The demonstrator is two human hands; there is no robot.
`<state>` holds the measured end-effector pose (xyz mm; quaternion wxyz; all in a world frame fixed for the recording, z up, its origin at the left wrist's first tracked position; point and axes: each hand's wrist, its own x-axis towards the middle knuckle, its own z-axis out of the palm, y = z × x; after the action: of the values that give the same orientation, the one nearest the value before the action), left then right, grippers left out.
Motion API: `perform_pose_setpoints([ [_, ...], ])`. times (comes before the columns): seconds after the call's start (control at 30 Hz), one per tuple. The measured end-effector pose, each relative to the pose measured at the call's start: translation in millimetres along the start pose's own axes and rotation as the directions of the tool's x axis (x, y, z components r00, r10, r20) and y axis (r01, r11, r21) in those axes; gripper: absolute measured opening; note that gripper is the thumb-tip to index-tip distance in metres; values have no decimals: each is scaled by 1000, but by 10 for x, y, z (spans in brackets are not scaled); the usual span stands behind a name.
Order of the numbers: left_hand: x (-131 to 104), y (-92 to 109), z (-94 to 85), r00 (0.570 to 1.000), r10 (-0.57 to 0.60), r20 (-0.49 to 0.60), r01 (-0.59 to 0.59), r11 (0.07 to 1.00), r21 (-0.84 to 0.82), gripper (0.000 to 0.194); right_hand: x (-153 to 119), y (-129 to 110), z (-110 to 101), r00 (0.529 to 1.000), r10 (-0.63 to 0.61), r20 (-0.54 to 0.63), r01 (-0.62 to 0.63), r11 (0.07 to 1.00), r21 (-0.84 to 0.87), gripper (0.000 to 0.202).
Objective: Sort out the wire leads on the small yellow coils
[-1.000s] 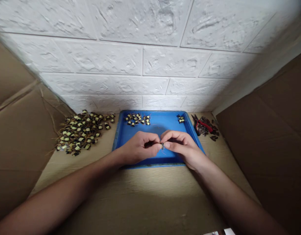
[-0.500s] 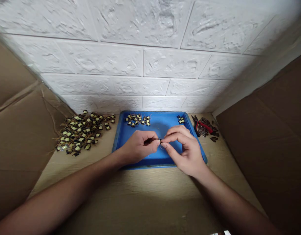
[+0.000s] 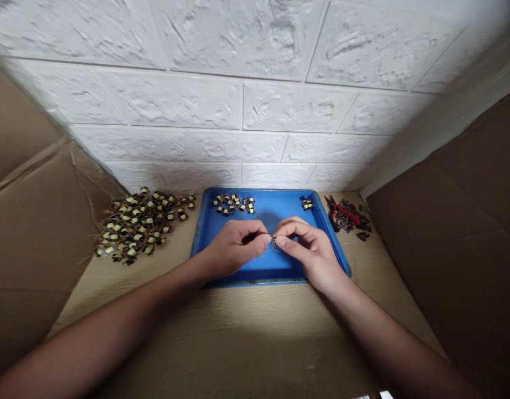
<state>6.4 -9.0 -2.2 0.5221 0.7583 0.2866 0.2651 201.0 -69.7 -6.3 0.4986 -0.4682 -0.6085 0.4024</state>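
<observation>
Over the blue tray (image 3: 263,274), both hands meet at a small wire-leaded coil (image 3: 273,240). My left hand (image 3: 241,248) pinches it between thumb and forefinger, and most of its body is hidden by the fingertips. Thumb and forefinger of my right hand (image 3: 315,250) close on its right side, where thin wires stick out below. In the tray's far left corner lies a group of black-and-yellow coils (image 3: 233,204). A few more coils (image 3: 307,204) sit at its far right.
A large heap of black-and-yellow coils with loose wires (image 3: 140,221) lies on the table left of the tray. Red-handled pliers (image 3: 345,214) rest on small dark pieces (image 3: 362,236) at the right. Cardboard panels (image 3: 454,221) flank both sides; a white brick-pattern wall (image 3: 255,105) stands behind.
My right hand's fingers have shifted, with thumb and forefinger now drawn closer together at the coil. My left hand stays nearly in place.
</observation>
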Motion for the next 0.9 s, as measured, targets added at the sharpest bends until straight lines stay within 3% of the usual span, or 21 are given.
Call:
perform_pose_setpoints([
  [0.27, -11, 0, -8, 997, -3, 80, 6, 999, -35, 26, 15, -12, -2, 998, 42, 54, -43, 999, 18, 13],
  [0.47, 3, 13, 1, 998, 7, 67, 1, 993, -119, 30, -12, 61, -56, 999, 17, -31, -11, 982, 190, 13],
  [0.6, 5, 26, -6, 994, 56, 94, -42, 988, -148, 31, -18, -8, -61, 988, -115, 101, 100, 984, 147, 47],
  [0.7, 3, 44, -13, 988, 94, 126, -74, 985, -155, 30, -2, -49, -38, 974, -208, 94, 205, 978, 44, 36],
  [0.9, -4, 47, -27, 984, 120, 128, -97, 980, -173, 30, 30, -10, -64, 977, -201, 64, 200, 979, 30, 27],
])
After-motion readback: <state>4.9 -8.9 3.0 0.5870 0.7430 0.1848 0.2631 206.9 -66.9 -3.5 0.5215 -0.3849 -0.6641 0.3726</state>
